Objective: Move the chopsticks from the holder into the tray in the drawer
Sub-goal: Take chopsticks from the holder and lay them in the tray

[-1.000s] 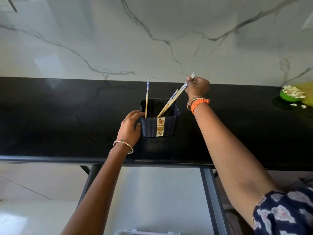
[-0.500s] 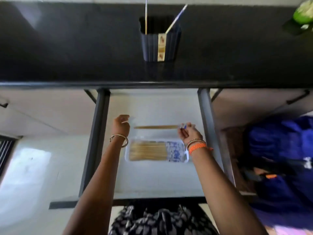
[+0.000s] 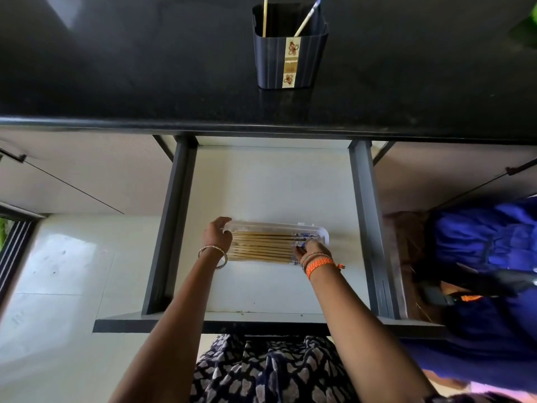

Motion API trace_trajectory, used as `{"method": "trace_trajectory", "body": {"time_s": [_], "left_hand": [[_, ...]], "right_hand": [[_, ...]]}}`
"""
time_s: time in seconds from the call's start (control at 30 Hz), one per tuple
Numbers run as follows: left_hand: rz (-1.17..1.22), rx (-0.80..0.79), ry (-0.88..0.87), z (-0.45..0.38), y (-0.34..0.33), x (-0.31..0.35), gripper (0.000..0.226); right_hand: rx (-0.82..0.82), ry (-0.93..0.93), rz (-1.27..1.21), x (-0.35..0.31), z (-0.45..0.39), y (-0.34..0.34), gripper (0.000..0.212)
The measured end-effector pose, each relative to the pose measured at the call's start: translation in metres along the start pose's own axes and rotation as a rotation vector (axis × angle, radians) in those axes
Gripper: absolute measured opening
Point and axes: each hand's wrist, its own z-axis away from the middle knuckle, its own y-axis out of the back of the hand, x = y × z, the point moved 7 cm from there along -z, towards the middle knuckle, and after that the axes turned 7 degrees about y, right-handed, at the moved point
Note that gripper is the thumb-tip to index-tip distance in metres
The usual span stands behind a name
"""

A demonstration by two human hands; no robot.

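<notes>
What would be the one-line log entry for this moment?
left hand: steadies tray | right hand: laying chopsticks in tray | holder: two chopsticks left | drawer: open

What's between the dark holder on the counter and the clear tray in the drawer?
Head view: black countertop edge, then bare white drawer floor; nothing else between dark holder and clear tray.

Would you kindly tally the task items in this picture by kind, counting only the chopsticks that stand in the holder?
Chopsticks in the holder: 2, one upright and one leaning
Holder: 1
Tray in the drawer: 1
Total: 4
The tray's row of chopsticks is partly hidden by the left hand and right hand, so it is left uncounted.
</notes>
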Motion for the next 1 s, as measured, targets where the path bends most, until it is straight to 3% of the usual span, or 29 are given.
{"method": "trace_trajectory", "body": {"time_s": [0.17, 0.3, 0.37, 0.47, 0.53, 0.67, 0.73, 0.87, 1.0], "left_hand": [[0.049, 0.031, -0.021, 0.004, 0.008, 0.013, 0.042], [0.126, 0.087, -0.179, -0.001, 0.027, 0.079, 0.041], [0.184, 0.101, -0.288, -0.005, 0.041, 0.131, 0.039], [0.247, 0.167, -0.476, -0.009, 0.070, 0.219, 0.038], [0.283, 0.198, -0.559, -0.014, 0.089, 0.271, 0.039], [0.335, 0.256, -0.625, -0.040, 0.118, 0.347, 0.036], [0.325, 0.275, -0.607, -0.063, 0.124, 0.370, 0.037], [0.179, 0.182, -0.541, -0.107, 0.115, 0.400, 0.042], [0.018, 0.102, -0.542, -0.130, 0.098, 0.419, 0.040]], "right_hand": [[-0.073, 0.053, 0.176, -0.015, 0.016, -0.008, 0.027], [-0.338, 0.171, 0.357, -0.071, 0.056, -0.044, 0.019], [-0.426, 0.535, 0.530, -0.141, 0.075, -0.086, 0.019], [-0.294, 1.196, 0.666, -0.270, 0.121, -0.154, 0.027], [-0.243, 1.347, 0.661, -0.333, 0.128, -0.195, 0.029], [-0.273, 1.259, 0.787, -0.395, 0.103, -0.276, 0.049], [-0.316, 1.191, 0.802, -0.404, 0.089, -0.305, 0.048], [-0.426, 1.177, 0.815, -0.407, 0.079, -0.352, 0.038], [-0.535, 1.225, 0.868, -0.398, 0.087, -0.390, 0.051]]}}
